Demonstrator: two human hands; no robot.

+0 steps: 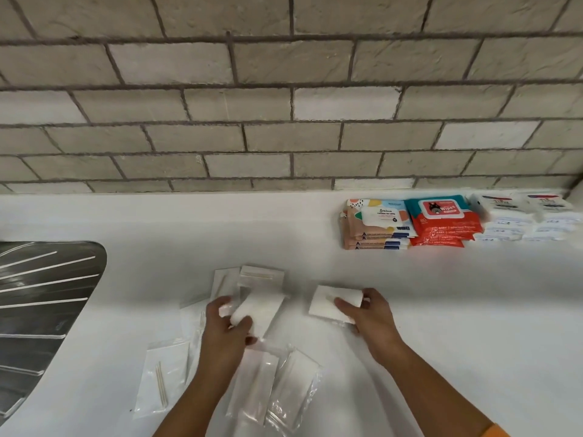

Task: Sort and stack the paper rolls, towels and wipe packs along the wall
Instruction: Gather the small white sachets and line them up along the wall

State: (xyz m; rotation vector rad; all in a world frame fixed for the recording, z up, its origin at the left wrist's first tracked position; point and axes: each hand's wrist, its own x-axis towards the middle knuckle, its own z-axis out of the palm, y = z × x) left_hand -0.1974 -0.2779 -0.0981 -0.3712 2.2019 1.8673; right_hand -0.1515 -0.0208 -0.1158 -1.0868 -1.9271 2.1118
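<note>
Both hands are down on the white table (441,310), and the tidy way through this step is to square each napkin's edges before carrying it up toward one o'clock, where the wipe packs (407,222) and white packs (520,219) already sit stacked along the wall (284,105). The left hand (225,326) has its grip closed around a folded napkin (262,310) lying just at its two o'clock. The right hand (369,313) pinches a second napkin (331,302) at its ten o'clock, loose sachets (164,378) scattered below.
</note>
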